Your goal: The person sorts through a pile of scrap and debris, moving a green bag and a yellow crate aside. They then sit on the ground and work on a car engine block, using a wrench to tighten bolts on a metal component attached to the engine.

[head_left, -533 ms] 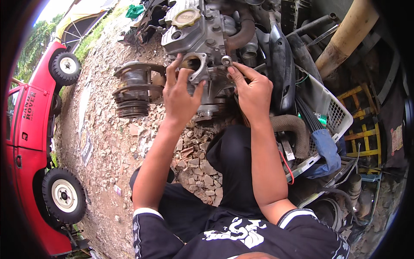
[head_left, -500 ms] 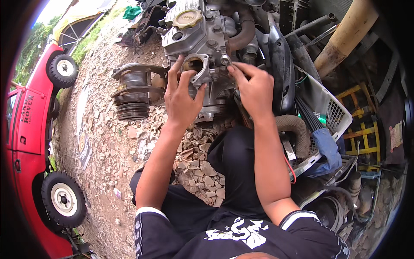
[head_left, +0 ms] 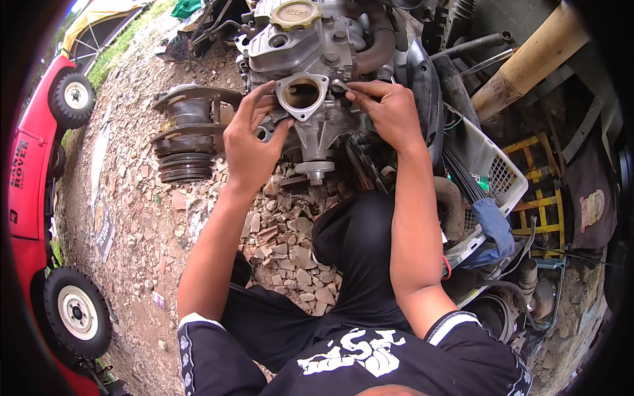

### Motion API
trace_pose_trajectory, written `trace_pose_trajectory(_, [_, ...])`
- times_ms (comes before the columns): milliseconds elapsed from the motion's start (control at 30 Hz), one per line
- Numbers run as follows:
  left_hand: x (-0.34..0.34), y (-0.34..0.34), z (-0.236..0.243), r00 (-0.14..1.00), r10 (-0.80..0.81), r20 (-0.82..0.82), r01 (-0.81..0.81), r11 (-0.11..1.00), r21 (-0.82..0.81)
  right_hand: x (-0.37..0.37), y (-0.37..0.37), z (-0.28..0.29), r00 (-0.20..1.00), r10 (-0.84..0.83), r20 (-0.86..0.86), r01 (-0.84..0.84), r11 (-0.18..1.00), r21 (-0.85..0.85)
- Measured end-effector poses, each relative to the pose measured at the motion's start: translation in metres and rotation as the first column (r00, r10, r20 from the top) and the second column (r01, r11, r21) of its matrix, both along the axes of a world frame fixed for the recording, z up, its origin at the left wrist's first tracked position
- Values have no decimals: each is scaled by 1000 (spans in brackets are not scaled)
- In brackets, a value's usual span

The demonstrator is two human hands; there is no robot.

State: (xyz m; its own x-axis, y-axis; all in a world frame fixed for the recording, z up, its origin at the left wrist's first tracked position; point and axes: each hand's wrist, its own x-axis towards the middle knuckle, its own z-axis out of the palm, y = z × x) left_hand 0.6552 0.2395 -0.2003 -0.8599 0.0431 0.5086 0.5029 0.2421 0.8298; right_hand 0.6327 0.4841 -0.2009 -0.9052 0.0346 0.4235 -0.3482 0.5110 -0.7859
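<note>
A grey metal engine (head_left: 287, 56) stands in front of me, with a pale yellowish filler cap on top. On its near side a triangular flange (head_left: 319, 99) surrounds a round opening. My left hand (head_left: 254, 142) is at the flange's left edge, index finger and thumb spread apart, their tips at its rim. Just right of the flange, my right hand (head_left: 391, 113) pinches a small metal piece (head_left: 339, 86) with a round end against the engine. Its exact kind is unclear. Below the flange, a shaft with a round hub (head_left: 314, 169) points toward me.
To the left, a grooved pulley assembly (head_left: 188, 135) lies on the stony ground (head_left: 142, 218). A white plastic crate (head_left: 505, 175) with hoses and a blue cloth stands right of my knee. A bamboo pole (head_left: 535, 59) slants in at the upper right. A red vehicle (head_left: 36, 158) is far left.
My left hand has shifted left along the flange, its thumb moving from below the opening to the flange's left side. My right hand stays beside the flange. The whole view has shifted slightly.
</note>
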Motion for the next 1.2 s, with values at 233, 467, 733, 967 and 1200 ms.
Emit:
trace_pose_trajectory(233, [-1, -18, -12, 977, -32, 213, 19, 998, 63, 4, 8, 8, 994, 75, 74, -34, 893, -449])
trace_pose_trajectory(467, [9, -12, -6, 968, 16, 250, -28, 999, 42, 13, 3, 17, 961, 258, 100, -164, 822, -546])
trace_pose_trajectory(733, [12, -5, 0, 951, 93, 296, -94, 995, -9, 3, 9, -6, 976, 217, 6, -173, 795, -582])
trace_pose_trajectory(967, [-2, 15, 1, 975, 189, -114, -197, 978, -70, -10, 8, 7, 995, -7, 103, 18, 994, -111])
trace_pose_trajectory(1200, [-6, 34, 13, 976, 135, -173, -176, 952, -250, -19, 7, -6, 992, 75, 103, -56, 981, -183])
